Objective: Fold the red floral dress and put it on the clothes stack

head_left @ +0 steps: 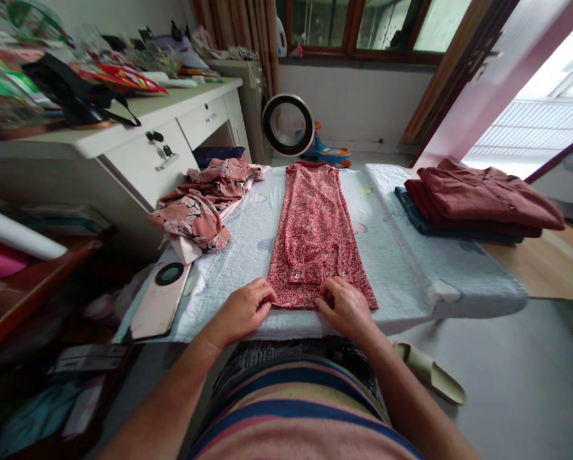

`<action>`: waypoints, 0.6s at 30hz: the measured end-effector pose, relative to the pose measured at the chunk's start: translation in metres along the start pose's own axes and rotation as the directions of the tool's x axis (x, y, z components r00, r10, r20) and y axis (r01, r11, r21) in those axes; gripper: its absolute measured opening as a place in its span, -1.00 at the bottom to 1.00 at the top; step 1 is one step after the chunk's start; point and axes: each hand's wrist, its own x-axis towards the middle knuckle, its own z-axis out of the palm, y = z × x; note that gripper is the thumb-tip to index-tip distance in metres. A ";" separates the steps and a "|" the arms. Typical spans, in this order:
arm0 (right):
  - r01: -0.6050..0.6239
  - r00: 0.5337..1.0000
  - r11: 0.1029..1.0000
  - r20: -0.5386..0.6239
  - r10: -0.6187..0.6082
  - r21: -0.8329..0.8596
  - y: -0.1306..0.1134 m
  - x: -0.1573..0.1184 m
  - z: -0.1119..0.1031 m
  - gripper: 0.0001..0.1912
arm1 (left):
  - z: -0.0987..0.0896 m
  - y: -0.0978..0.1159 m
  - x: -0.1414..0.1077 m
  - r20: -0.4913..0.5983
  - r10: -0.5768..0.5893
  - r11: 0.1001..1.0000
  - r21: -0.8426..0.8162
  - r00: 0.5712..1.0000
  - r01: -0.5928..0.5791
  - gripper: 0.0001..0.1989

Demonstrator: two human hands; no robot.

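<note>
A red garment with a small floral print (315,220), apparently a shirt, lies folded into a long strip on the light blue quilted cover (401,268). Two buttoned cuffs rest on top of it close to the near edge. My left hand (248,308) has its fingers closed at the garment's near left corner. Along the same edge, right of the middle, my right hand (344,306) grips the cloth with bent fingers; its fingertips are partly hidden.
To the left lies a crumpled pink patterned garment (204,204), with a pale phone-like board (159,303) in front of it. Folded clothes (482,198) are stacked at the right. A round-framed fan (288,124) stands beyond the far edge. A cluttered white desk (171,115) borders the left; a green slipper (430,372) is on the floor.
</note>
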 end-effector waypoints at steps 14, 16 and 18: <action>0.015 1.000 1.000 -0.001 -0.015 -0.010 0.001 -0.001 0.000 -0.96 | 0.030 0.028 0.029 0.009 0.099 0.994 -0.041 0.995 -0.098 -0.94; 0.011 1.000 1.000 0.017 -0.011 0.010 0.002 -0.001 -0.001 -0.96 | 0.030 0.024 0.031 -0.001 0.079 0.993 -0.089 0.997 -0.079 -0.96; 0.008 0.999 0.999 0.033 -0.009 0.043 0.002 0.000 -0.004 -0.94 | 0.028 0.021 0.032 0.002 0.070 0.989 -0.133 0.998 -0.069 -0.90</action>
